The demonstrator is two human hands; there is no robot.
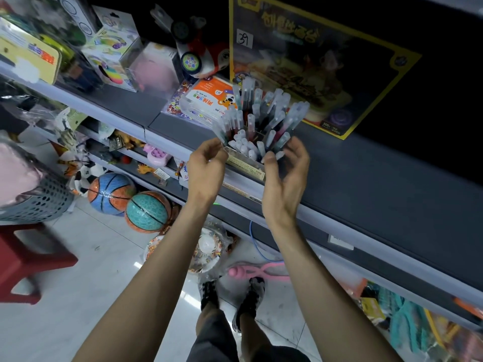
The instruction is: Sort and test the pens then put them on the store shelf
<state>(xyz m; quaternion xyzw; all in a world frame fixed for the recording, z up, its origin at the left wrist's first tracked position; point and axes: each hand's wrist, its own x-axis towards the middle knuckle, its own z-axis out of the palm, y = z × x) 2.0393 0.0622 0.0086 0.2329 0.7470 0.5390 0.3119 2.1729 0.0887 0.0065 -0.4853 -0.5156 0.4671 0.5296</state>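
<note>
1. Pens (257, 118) stand caps up, crowded in a holder (245, 165) on the shelf (366, 178), mid-frame.
2. Left hand (206, 165): grip curled at the holder's left corner, against the outer pens; I cannot tell whether it pinches one.
3. Right hand (287, 176): grip loosely spread, just beside the pens, holding nothing.
4. Shelving looks nearly done, with only tidying left; whether the pens were tested doesn't show.

We read a handwritten "39" on the small white sticker (245, 39) fixed to the large dark, yellow-bordered cardboard box (371, 74). Its lower corner bears "500". Print on the orange-and-white plastic pack (209, 99) is inverted and not legible to us.
</note>
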